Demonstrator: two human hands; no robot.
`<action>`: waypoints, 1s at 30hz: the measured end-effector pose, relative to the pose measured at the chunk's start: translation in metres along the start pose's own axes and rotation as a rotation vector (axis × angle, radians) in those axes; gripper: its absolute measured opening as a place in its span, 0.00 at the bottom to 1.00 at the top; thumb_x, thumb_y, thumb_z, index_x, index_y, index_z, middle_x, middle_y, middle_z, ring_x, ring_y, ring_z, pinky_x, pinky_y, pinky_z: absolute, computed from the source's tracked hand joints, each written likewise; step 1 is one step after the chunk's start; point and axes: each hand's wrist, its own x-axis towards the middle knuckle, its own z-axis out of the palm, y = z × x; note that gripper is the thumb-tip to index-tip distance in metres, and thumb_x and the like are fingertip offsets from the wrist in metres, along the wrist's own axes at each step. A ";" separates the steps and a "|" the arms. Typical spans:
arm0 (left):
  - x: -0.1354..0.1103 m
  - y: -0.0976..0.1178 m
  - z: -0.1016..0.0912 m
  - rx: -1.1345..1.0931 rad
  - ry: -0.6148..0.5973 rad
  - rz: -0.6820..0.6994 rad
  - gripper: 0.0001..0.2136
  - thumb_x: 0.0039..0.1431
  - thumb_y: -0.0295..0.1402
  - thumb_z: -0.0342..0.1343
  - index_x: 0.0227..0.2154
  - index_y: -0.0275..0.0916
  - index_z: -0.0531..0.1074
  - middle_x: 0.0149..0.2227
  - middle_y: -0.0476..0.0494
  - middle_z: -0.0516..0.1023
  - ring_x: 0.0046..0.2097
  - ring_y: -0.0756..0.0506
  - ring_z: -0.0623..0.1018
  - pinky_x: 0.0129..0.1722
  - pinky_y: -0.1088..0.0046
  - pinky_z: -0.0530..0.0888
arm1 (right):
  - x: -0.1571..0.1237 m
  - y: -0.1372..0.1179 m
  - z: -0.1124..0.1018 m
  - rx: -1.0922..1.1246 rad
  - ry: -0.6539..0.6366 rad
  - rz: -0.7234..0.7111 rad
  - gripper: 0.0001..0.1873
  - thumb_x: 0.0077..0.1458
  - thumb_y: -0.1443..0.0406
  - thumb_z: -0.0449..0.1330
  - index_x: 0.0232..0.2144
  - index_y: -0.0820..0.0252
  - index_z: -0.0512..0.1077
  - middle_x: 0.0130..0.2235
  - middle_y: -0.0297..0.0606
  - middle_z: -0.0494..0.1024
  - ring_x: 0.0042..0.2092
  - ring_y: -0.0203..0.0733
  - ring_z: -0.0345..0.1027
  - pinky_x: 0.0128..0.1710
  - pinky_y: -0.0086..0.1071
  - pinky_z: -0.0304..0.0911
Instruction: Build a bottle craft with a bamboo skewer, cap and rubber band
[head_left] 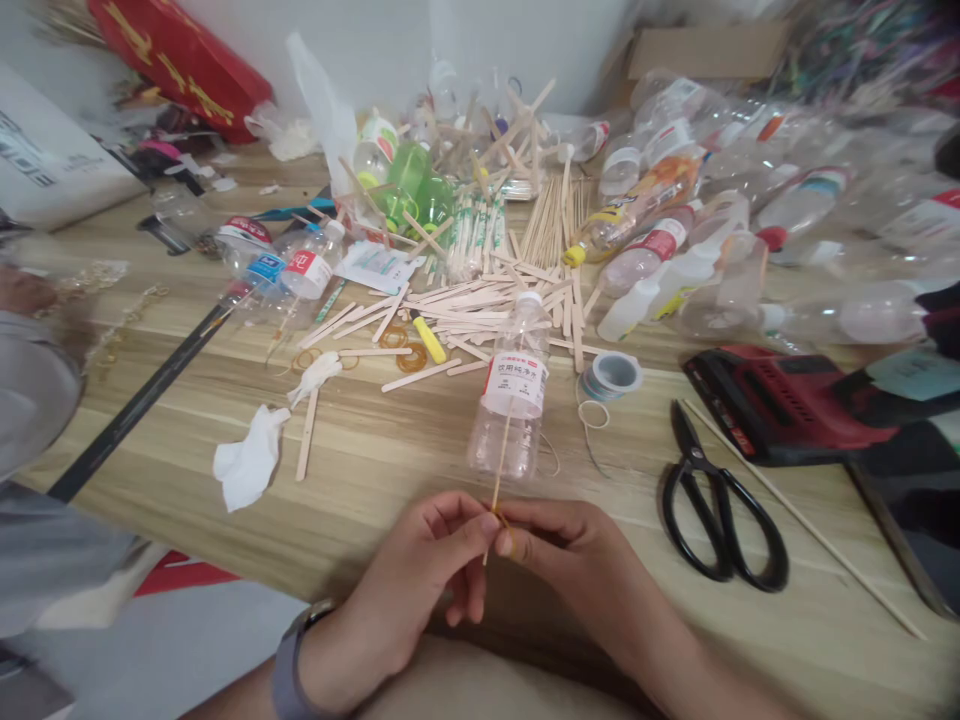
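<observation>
Between my hands, at the table's near edge, a thin wooden skewer (504, 458) points up and away. My left hand (429, 555) pinches it near its lower end. The fingertips of my right hand (574, 545) are closed on a small tan rubber band (501, 516) looped at the skewer. Just beyond, a clear plastic bottle (514, 400) with a white and red label stands behind the skewer. I cannot tell whether the skewer touches it. A spool of thin cord (612, 376) sits right of the bottle, its loose end trailing over the wood.
Black scissors (709, 500), a long stick (802, 515) and a red and black power tool (780, 405) lie at right. Wooden sticks (480, 310), a yellow-handled tool (429, 338) and plastic bottles (660, 240) crowd the back. Crumpled tissue (251, 458) lies left. A person's sleeve (34, 390) shows far left.
</observation>
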 end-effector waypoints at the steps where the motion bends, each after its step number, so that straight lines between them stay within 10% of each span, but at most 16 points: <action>1: -0.001 -0.002 0.000 0.038 0.010 0.024 0.19 0.50 0.52 0.58 0.25 0.39 0.66 0.13 0.56 0.64 0.14 0.55 0.61 0.14 0.81 0.53 | 0.000 -0.001 0.002 0.046 0.037 0.019 0.11 0.45 0.53 0.68 0.26 0.52 0.82 0.24 0.31 0.77 0.31 0.39 0.68 0.36 0.32 0.61; 12: -0.012 -0.010 -0.004 0.368 -0.049 0.131 0.19 0.60 0.49 0.49 0.32 0.36 0.71 0.20 0.55 0.65 0.18 0.55 0.60 0.18 0.78 0.55 | 0.004 -0.004 0.011 0.252 0.204 0.183 0.17 0.43 0.54 0.67 0.21 0.61 0.71 0.16 0.27 0.68 0.16 0.25 0.47 0.16 0.24 0.39; 19: -0.028 0.001 -0.016 0.383 0.107 0.160 0.12 0.56 0.40 0.57 0.40 0.41 0.71 0.29 0.52 0.69 0.27 0.52 0.67 0.26 0.78 0.64 | 0.002 -0.002 0.010 0.132 0.227 0.160 0.17 0.46 0.53 0.64 0.23 0.61 0.69 0.22 0.28 0.72 0.15 0.23 0.49 0.15 0.24 0.43; 30: 0.000 0.040 -0.019 1.109 0.270 0.455 0.09 0.56 0.31 0.53 0.28 0.40 0.79 0.28 0.46 0.78 0.31 0.47 0.73 0.32 0.74 0.63 | -0.002 0.002 0.013 0.187 0.181 0.137 0.19 0.46 0.51 0.64 0.23 0.60 0.67 0.21 0.27 0.69 0.16 0.26 0.53 0.17 0.25 0.50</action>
